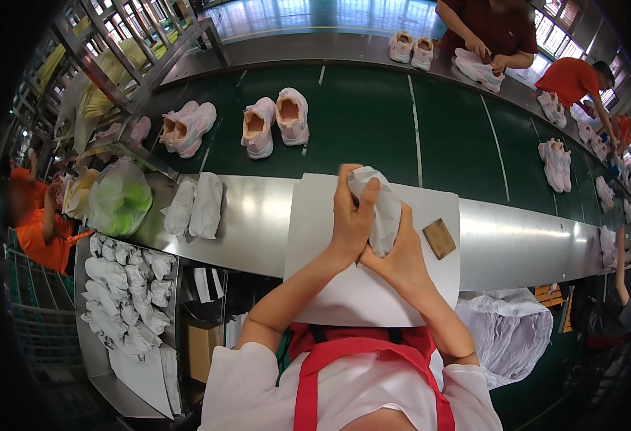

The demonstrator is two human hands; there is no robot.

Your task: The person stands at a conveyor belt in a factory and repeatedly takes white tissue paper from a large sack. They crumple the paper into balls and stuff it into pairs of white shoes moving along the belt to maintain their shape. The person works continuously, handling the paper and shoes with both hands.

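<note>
A crumpled wad of white paper (383,215) is gripped between both my hands above a white sheet (315,237) on the metal ledge. My left hand (353,219) wraps its left side, with the thumb across the upper part. From the lower right, my right hand (401,251) closes round the other side. Whether anything is inside the paper cannot be seen. Beside my right hand lies a small brown block (439,238) on the sheet. Two elongated white paper wads (205,206) rest on the ledge to the left.
Pairs of pale pink sneakers (276,122) stand on the green conveyor belt (362,108) ahead. A bin at left holds several white paper wads (128,287). Near it sits a plastic bag with green contents (120,201). Across the belt, a person (484,36) handles a shoe (478,70).
</note>
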